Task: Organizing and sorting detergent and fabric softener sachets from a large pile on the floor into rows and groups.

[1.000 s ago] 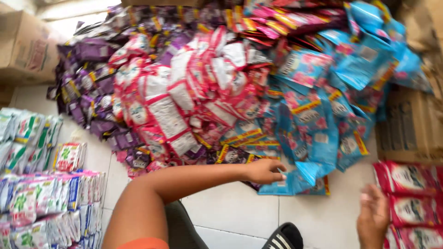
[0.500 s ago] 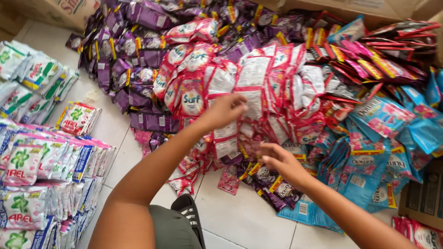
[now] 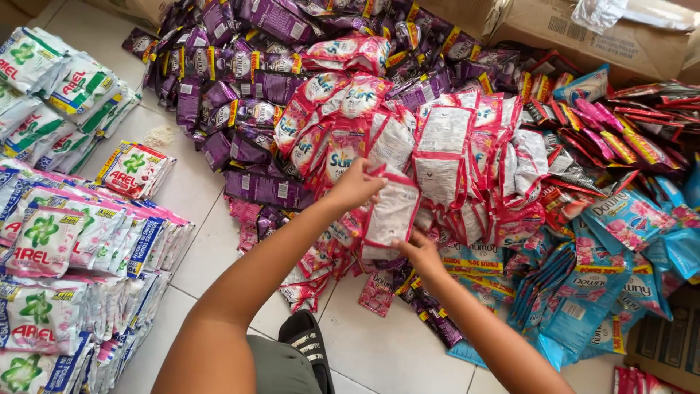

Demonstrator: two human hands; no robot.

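My left hand (image 3: 355, 187) grips the top of a pink-and-white sachet (image 3: 390, 213) that hangs over the heap of pink sachets (image 3: 445, 146). My right hand (image 3: 419, 250) pinches the same sachet at its lower edge. Both forearms reach forward from the bottom of the view. The sachet shows its white back side and lies tilted against other pink packets in the pile. Purple sachets (image 3: 248, 80) lie behind and to the left of the hands.
Blue sachets (image 3: 605, 284) spread on the right. Rows of green-and-white sachets (image 3: 65, 255) stand stacked on the left. Cardboard boxes (image 3: 583, 36) sit at the back right. White tiled floor (image 3: 386, 350) shows near my sandalled foot (image 3: 306, 343).
The view has swung left from the blue sachets to the pink heap. My left hand went from the floor up to the pink pile, and both hands now hold one pink sachet.
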